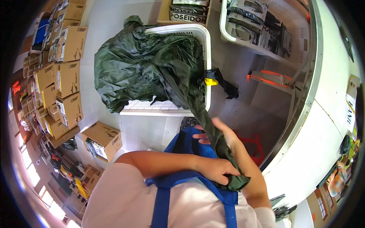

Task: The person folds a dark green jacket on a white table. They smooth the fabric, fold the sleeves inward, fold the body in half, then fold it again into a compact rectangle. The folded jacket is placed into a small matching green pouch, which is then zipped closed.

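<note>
A large heap of thin, shiny dark green sheeting (129,64) fills a white plastic basket (207,45) and spills over its left side. From the heap a twisted length runs down to the front of my body. My left hand (220,171), its arm crossing my chest, is closed on the bunched end of that length. Beneath the strip lies my right hand (224,131), its fingers stretched out and apart, the sheeting passing over the palm. Whether the sheeting is plastic film or fabric I cannot tell.
Cardboard boxes (70,43) are stacked along the left. One open box (102,140) sits on the floor nearer me. Another white basket (266,49) with packaged goods stands at the far right, beside a long white table (304,144). A black strap-like piece (228,87) hangs by the first basket.
</note>
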`<state>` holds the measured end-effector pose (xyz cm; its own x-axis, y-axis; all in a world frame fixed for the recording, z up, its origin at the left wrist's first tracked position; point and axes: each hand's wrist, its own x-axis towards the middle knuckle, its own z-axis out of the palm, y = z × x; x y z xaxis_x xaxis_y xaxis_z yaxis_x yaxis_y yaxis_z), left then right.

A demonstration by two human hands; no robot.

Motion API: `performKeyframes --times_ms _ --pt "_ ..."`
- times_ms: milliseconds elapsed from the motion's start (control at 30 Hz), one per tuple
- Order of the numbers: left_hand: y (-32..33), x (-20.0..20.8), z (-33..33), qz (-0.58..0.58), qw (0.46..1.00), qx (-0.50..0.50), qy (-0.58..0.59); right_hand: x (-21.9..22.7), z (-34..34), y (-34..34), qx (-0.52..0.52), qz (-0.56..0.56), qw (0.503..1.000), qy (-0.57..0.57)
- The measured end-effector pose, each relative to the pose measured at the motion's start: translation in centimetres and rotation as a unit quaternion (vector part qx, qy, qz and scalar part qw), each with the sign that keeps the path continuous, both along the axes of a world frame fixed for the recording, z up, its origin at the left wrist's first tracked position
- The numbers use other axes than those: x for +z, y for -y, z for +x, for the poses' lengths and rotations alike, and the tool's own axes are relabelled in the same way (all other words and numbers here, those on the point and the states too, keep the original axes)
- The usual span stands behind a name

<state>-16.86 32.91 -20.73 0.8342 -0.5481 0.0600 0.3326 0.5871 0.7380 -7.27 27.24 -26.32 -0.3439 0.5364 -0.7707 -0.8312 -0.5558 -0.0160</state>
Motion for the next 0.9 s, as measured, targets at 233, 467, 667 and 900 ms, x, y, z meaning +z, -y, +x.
performKeyframes --times_ms 233,467,667,900 --pt "-8.5 2.7 -7.8 0.012 0.974 0.124 -0.190 19.2 5.6 -2.2 0.190 0.232 0.906 0.300" --pt "-13.5 -6.3 -8.1 0.668 0.650 0.360 -0.031 33.7 8.1 13.0 0.238 0.393 0.820 0.340" --pt "-11.8 5.9 2.5 0.715 0.649 0.256 0.040 40.9 11.3 25.8 0.018 0.303 0.666 0.682" --pt "-10.9 43.9 20.0 0.754 0.453 0.442 0.175 49.7 15.0 45.6 -0.263 0.173 0.350 0.882"
